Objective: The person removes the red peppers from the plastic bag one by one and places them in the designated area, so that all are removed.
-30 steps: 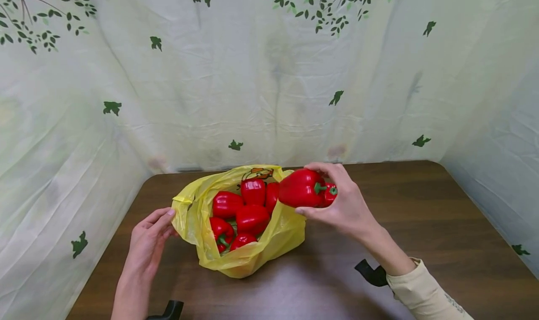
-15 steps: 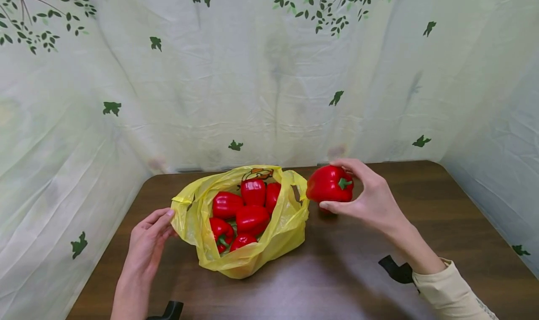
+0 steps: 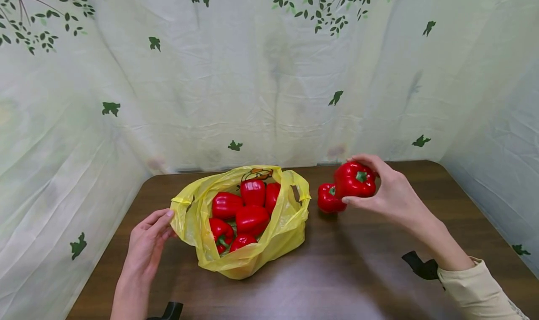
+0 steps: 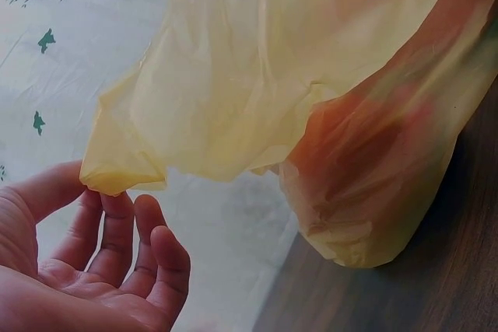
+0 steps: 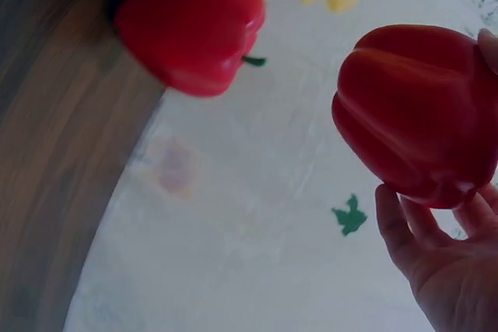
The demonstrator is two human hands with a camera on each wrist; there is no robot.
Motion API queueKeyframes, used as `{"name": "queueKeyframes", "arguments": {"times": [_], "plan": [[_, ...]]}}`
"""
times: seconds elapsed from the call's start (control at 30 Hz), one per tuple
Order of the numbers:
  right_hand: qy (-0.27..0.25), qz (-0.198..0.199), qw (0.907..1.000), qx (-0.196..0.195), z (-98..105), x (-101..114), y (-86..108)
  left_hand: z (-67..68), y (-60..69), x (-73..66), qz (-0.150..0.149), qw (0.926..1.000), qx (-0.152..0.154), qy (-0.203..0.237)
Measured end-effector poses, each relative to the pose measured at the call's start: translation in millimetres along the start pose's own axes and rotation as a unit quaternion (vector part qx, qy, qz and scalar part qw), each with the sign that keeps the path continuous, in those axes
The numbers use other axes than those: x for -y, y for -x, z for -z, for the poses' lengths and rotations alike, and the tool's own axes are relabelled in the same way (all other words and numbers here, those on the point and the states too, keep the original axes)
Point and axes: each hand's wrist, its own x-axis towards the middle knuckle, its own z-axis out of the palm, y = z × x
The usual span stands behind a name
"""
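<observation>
A yellow plastic bag (image 3: pixel 269 245) stands wide at the mouth on the table, with several red peppers (image 3: pixel 251 220) inside. The left hand (image 3: pixel 145 245) pinches the bag's left edge; in the left wrist view, thumb and fingers of that hand (image 4: pixel 109 262) hold a folded corner of the bag (image 4: pixel 124 172). To the right of the bag, the right hand (image 3: pixel 400 193) grips a red pepper (image 3: pixel 353 179) between thumb and fingers, its green stem facing the head camera. Another red pepper (image 3: pixel 330 199) lies on the table just left of the held one, also visible in the right wrist view (image 5: pixel 191 33).
The brown wooden table (image 3: pixel 379 273) reaches back to a pale curtain (image 3: pixel 261 76) printed with leaves, which also hangs at both sides. Black straps (image 3: pixel 421 266) show near both wrists.
The right hand has carried its pepper rightward from the bag's right edge, past the pepper lying on the table. The bag's right handle has come into view. The left hand has stayed almost still.
</observation>
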Motion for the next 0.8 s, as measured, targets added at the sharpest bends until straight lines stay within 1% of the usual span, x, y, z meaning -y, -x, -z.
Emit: {"name": "queueKeyframes", "arguments": {"times": [0.1,0.33,0.43,0.63,0.8], "plan": [[0.004,-0.021,0.9997,0.014,4.3,-6.9,1.4,-0.2,-0.1,0.1,0.001,1.0,-0.001,0.002],[0.033,-0.008,0.9987,0.039,11.8,-28.7,3.2,0.1,-0.1,0.0,0.0,1.0,0.0,0.007],[0.041,-0.023,0.9978,0.046,12.3,-39.0,3.8,0.1,-0.5,0.2,-0.003,1.0,0.004,0.008],[0.041,-0.06,0.9954,0.063,8.3,-58.6,7.3,0.2,-0.7,1.0,-0.002,0.9999,0.003,0.013],[0.045,-0.068,0.9936,0.078,0.3,-74.7,12.1,-0.4,-1.5,2.1,-0.003,0.9999,0.006,0.013]]}}
